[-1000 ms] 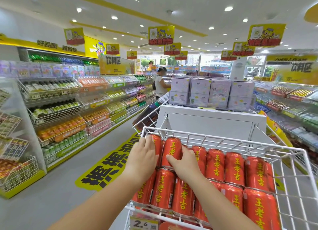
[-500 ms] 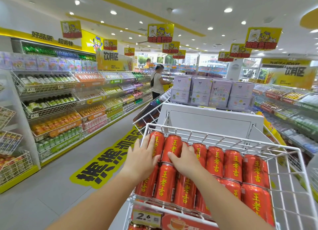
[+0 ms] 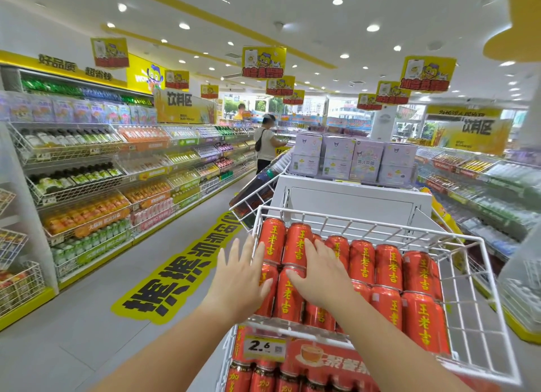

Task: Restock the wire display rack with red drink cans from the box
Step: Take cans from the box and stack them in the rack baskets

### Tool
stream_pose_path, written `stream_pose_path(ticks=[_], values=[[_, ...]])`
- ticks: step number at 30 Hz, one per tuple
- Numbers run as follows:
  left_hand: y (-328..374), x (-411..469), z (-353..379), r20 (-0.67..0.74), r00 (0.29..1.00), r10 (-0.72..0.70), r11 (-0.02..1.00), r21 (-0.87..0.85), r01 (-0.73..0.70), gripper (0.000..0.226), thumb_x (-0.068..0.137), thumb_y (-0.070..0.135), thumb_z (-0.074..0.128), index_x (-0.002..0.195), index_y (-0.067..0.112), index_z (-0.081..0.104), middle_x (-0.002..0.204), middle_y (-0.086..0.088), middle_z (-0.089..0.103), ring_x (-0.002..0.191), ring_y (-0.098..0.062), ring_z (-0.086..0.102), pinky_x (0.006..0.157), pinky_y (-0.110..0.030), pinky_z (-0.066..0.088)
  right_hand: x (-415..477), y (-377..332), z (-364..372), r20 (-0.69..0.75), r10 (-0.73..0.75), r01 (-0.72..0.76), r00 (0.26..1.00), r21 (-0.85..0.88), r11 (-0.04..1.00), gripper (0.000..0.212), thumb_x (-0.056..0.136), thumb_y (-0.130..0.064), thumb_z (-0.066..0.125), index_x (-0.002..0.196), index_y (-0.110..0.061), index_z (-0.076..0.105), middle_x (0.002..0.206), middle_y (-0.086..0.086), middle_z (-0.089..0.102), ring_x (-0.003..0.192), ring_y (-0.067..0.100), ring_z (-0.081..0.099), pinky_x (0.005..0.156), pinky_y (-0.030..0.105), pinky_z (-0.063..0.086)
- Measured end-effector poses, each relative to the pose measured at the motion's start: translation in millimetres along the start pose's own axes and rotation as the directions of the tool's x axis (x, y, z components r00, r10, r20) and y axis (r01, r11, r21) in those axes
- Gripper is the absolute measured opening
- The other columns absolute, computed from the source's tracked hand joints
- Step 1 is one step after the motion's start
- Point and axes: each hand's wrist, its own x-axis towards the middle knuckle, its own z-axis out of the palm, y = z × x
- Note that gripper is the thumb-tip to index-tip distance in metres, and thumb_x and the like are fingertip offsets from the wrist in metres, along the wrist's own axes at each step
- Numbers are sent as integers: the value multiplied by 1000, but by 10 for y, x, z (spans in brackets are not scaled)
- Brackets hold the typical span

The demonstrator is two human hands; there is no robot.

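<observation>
- Closest to the camera, two bare forearms reach in from the bottom edge toward a white wire rack (image 3: 480,274) that's tilted down toward the viewer.
- Left hand (image 3: 243,277) sits at the rack's left front corner with fingers spread wide, palm flat against the side of the outermost cans. It's not gripping anything.
- Right hand (image 3: 319,274) lies flat on top of the red cans (image 3: 389,268), fingers loosely spread, thumb pointing left. It's pressing on them rather than holding one.
- The cans lie in two stacked rows across the rack, yellow lettering facing up, filling the left and middle; the right side shows bare wire.
- Under the front rail there's a price tag (image 3: 262,346) reading 2.6, beside a red promo strip, and more red cans on the tier below.
- On the floor to the left, a big yellow floor sticker (image 3: 175,277) with black characters.
- Behind the rack is a white cabinet (image 3: 351,198) with pale purple boxes (image 3: 354,157) lined up on top.
- Long drink shelves (image 3: 96,186) run down the left wall, with more on the right.
- Way down the aisle, a shopper (image 3: 266,145) in a white top stands facing the shelves.
- I can't spot the box anywhere.
</observation>
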Motion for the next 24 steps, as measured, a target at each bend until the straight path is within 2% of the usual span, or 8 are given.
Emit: stream_pose_path(ticks=[3, 5, 9, 11, 15, 19, 24], values=[[-84, -217, -29, -2, 1000, 28, 999, 22, -28, 88, 90, 66, 10, 161, 14, 15, 166, -15, 21, 152, -42, 18, 118, -63, 22, -231, -90, 19, -33, -40, 36, 999, -112, 993, 88, 90, -65, 42, 159, -17, 17, 164, 13, 21, 150, 30, 19, 123, 45, 15], [-137, -368, -70, -2, 999, 41, 999, 1, -41, 91, 89, 67, 8, 161, 13, 17, 164, -15, 26, 151, -42, 19, 118, -63, 22, -437, -152, 37, -32, -47, 41, 998, -168, 985, 86, 91, -65, 40, 158, -17, 19, 163, 13, 23, 149, 31, 21, 123, 46, 15], [-251, -677, -28, -18, 993, 113, 993, -43, -114, 86, 90, 67, 27, 152, 9, 42, 148, -19, 51, 140, -45, 42, 108, -66, 39, -880, -209, 125, -67, -51, 34, 996, -241, 970, 87, 86, -68, 31, 155, -15, 31, 160, 15, 32, 147, 34, 28, 121, 49, 19], [-289, -836, 49, -24, 986, 164, 985, -42, -164, 83, 90, 65, 34, 145, 6, 51, 141, -21, 58, 133, -46, 50, 102, -66, 45, -1098, -212, 187, -50, -45, 30, 998, -263, 964, 88, 86, -69, 26, 156, -15, 31, 161, 15, 29, 148, 35, 27, 121, 50, 18], [-263, -1211, 298, -14, 980, 197, 978, -66, -198, 83, 90, 64, 35, 144, 3, 51, 138, -25, 58, 132, -47, 50, 101, -66, 45, -1570, -209, 352, -25, -18, 12, 1000, -243, 970, 84, 90, -67, 29, 157, -17, 27, 164, 14, 23, 151, 34, 19, 123, 50, 14], [-113, -1625, 555, 70, 980, 186, 978, -106, -178, 83, 89, 61, 35, 145, 1, 48, 138, -28, 55, 133, -50, 47, 101, -65, 43, -1977, -142, 639, 21, -43, 47, 999, -257, 965, 84, 90, -65, 32, 155, -13, 32, 162, 16, 27, 149, 35, 24, 122, 51, 21], [60, -2171, 1050, 171, 970, 174, 979, -133, -152, 84, 90, 62, 35, 146, 2, 48, 144, -29, 50, 133, -51, 46, 102, -65, 42, -2398, 39, 1139, 146, -67, 96, 987, -202, 975, 84, 91, -65, 37, 157, -13, 28, 164, 14, 21, 152, 33, 18, 123, 48, 16]])
